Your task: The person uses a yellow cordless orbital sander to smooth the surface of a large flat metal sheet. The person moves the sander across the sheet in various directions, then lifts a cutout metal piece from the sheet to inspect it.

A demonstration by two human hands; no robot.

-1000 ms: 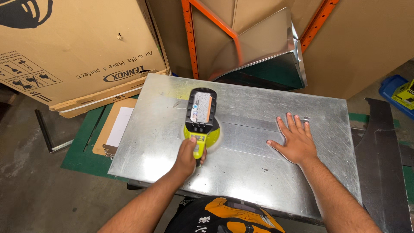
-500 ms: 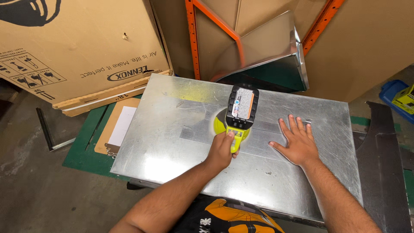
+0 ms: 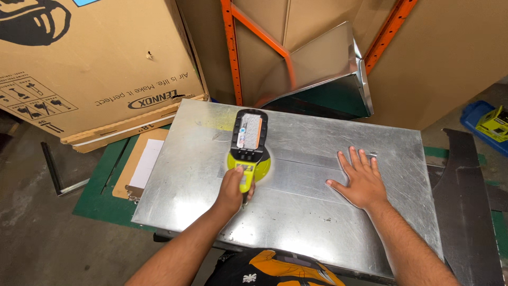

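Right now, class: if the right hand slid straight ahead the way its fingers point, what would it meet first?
The right hand lies flat on the grey sheet-metal panel, fingers pointing to its far edge. Beyond that edge, probably the brown cardboard sheet behind the orange rack; depth is unclear.

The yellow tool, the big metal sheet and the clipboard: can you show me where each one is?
yellow tool [image 3: 248, 143], head view, on its dark battery pack, above the left hand's grip.
metal sheet [image 3: 317, 222], head view, on a bare shiny part near the front.
clipboard [image 3: 143, 164], head view, on its white paper.
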